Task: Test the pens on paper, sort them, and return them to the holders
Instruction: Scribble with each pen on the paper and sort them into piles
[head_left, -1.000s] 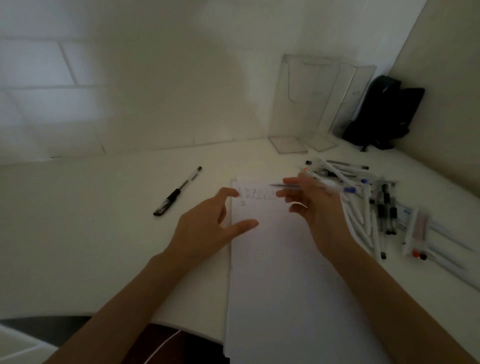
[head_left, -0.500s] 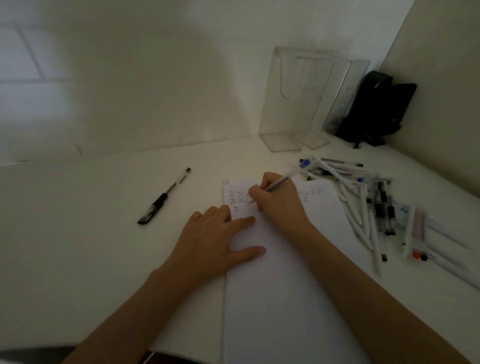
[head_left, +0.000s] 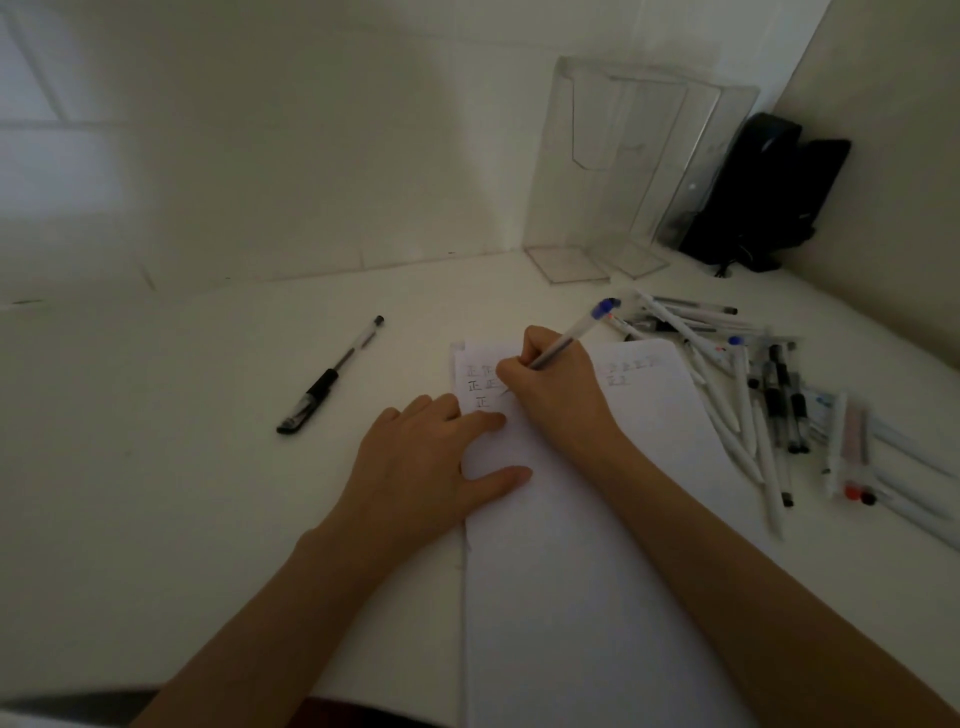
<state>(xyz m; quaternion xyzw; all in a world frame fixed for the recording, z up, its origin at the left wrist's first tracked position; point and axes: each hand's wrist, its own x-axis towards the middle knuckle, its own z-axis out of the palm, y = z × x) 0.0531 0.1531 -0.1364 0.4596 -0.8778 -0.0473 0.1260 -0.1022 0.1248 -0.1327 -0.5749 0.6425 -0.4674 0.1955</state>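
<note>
- White desk (head_left: 156, 519): dimly lit, meets the wall along a straight seam.
- Back wall (head_left: 291, 156): pale, with faint tile-like joint lines.
- Light patch (head_left: 57, 161): brighter area at the wall's left.
- Side wall (head_left: 893, 156): beige, forms the right-hand corner.
- Black object (head_left: 763, 192): stands in that corner, kind unclear.

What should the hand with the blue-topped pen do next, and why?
Probably draw one short stroke beside the test marks. The right hand grips the blue-capped pen with its tip down on the paper. The left hand presses the sheet flat, so everything looks set to check whether this pen writes.
</note>
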